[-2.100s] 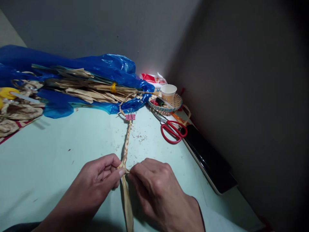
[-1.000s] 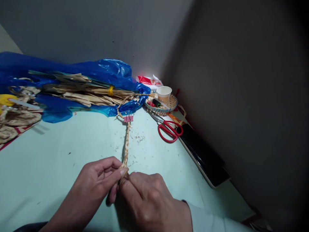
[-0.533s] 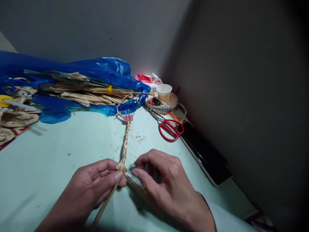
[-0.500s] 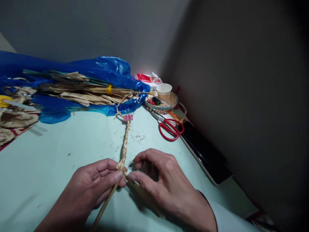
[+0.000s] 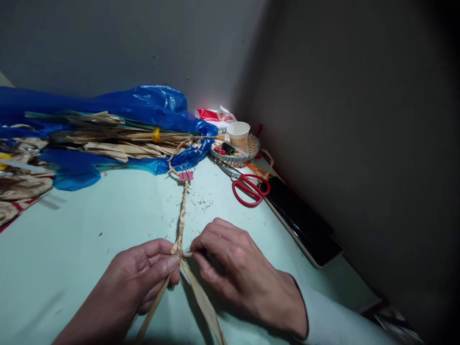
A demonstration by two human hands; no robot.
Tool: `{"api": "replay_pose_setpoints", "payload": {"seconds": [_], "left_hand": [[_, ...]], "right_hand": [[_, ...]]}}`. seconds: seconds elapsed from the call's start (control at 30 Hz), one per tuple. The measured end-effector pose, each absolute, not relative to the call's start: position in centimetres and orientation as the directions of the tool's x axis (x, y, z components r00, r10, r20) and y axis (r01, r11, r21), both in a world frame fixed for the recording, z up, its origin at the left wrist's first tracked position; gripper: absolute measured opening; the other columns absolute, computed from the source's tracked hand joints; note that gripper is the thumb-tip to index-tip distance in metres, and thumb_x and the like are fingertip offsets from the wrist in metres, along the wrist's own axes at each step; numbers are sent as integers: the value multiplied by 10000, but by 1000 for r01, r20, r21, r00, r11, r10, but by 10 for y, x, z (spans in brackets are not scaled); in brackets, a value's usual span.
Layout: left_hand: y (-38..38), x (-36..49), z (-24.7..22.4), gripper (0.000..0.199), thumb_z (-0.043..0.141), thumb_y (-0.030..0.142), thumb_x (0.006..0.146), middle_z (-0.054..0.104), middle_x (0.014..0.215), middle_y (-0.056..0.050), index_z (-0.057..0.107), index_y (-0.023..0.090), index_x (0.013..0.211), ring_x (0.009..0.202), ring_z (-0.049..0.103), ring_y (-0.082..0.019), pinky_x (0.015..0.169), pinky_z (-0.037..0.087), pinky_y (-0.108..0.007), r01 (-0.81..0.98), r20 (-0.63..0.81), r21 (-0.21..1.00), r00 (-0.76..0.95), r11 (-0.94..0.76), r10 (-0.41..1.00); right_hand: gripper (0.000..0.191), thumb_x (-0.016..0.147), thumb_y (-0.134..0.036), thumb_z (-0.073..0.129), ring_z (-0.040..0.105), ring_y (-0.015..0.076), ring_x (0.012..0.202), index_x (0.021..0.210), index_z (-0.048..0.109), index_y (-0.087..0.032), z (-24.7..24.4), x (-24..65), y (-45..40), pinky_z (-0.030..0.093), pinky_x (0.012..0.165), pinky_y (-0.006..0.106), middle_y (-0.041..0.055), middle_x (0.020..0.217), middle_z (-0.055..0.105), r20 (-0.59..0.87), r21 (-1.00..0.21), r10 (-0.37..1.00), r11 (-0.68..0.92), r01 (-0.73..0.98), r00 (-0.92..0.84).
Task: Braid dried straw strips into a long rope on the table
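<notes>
A braid of dried straw-coloured strips (image 5: 182,209) runs toward me from a pink binder clip (image 5: 186,175). My left hand (image 5: 146,271) pinches the braid's near end between thumb and fingers. From that point one loose strip (image 5: 154,306) trails down to the left, and a broader, flat strip (image 5: 202,298) hangs to the right. Just right of the braid, my right hand (image 5: 235,261) is closed, its thumb and fingertips pinching a short pale strip end (image 5: 188,254) that sticks out sideways.
A blue plastic bag (image 5: 77,179) with a bundle of dried strips (image 5: 122,139) lies at the back left. Behind to the right are a woven basket (image 5: 247,155), a paper cup (image 5: 238,130) and red-handled scissors (image 5: 250,190). A black tablet-like device (image 5: 298,215) lies along the right wall.
My right hand's fingers have closed from a spread position onto a short strip end beside the braid. The broad strip now hangs free below. My left hand keeps its pinch.
</notes>
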State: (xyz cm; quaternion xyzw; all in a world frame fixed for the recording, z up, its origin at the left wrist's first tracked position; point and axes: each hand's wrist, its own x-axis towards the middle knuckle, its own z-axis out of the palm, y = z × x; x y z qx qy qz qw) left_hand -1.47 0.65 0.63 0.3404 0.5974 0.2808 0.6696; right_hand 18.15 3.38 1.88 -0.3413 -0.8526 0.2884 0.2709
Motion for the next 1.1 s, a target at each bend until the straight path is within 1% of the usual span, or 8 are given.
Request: {"api": "replay_pose_setpoints", "payload": {"seconds": [0.1, 0.23, 0.47, 0.6, 0.77, 0.87, 1.03, 1.1], "left_hand": [[9, -19, 7, 352, 707, 536, 734, 574, 663, 16, 614, 200, 689, 557, 453, -106, 444, 257, -198, 70, -576, 815, 208, 576, 790], [14, -25, 9, 345, 691, 531, 754, 592, 725, -6, 617, 203, 678, 717, 537, -160, 519, 346, -209, 157, -553, 833, 240, 530, 798], [16, -27, 10, 343, 694, 518, 753, 570, 667, 21, 629, 201, 641, 668, 501, -147, 612, 408, -222, 175, -538, 842, 232, 510, 810], [18, -29, 6, 364, 704, 550, 740, 574, 691, 21, 628, 198, 688, 677, 515, -151, 620, 421, -227, 165, -577, 816, 295, 555, 762], [18, -28, 3, 344, 697, 521, 766, 536, 607, 32, 602, 201, 684, 642, 528, -147, 598, 421, -219, 102, -562, 822, 307, 560, 768], [15, -26, 3, 308, 747, 463, 729, 512, 540, 44, 617, 195, 651, 521, 475, -116, 534, 410, -215, 16, -563, 810, 296, 586, 771], [11, -21, 4, 222, 787, 353, 687, 318, 374, 92, 662, 190, 605, 377, 375, -100, 427, 378, -213, -146, -567, 771, 283, 620, 773], [11, -18, 5, 216, 814, 304, 657, 398, 402, 71, 653, 183, 581, 385, 395, -89, 424, 386, -199, -203, -567, 757, 270, 621, 778]], "right_hand": [[176, 939, -168, 478, 537, 173, 849, 972, 646, -128, 19, 183, 35, 441, 755, 280, 72, 890, 630, 287, -643, 735, 624, 445, -615], [185, 958, -175, 467, 541, 170, 844, 971, 646, -133, 18, 180, 36, 443, 761, 283, 71, 889, 631, 218, -657, 789, 554, 511, -574], [166, 918, -139, 524, 582, 148, 809, 947, 688, -135, 14, 176, 38, 447, 742, 258, 52, 859, 661, 115, -684, 794, 499, 532, -597], [142, 905, -141, 538, 578, 141, 764, 917, 679, -125, 16, 178, 36, 444, 704, 255, 54, 853, 647, 205, -718, 833, 484, 500, -513], [129, 913, -109, 514, 591, 131, 793, 945, 638, -118, 15, 178, 33, 470, 730, 234, 61, 894, 644, 391, -785, 802, 547, 292, -452], [103, 902, -100, 547, 599, 120, 795, 964, 623, -133, 11, 174, 36, 482, 747, 224, 43, 898, 656, 376, -844, 827, 492, 214, -417], [103, 908, -84, 552, 616, 111, 813, 955, 618, -147, 8, 164, 39, 490, 784, 214, 28, 891, 672, 382, -863, 845, 471, 183, -374], [119, 911, -71, 530, 614, 115, 822, 951, 613, -145, 8, 161, 39, 493, 791, 212, 39, 894, 670, 454, -816, 814, 543, 197, -363]]}}
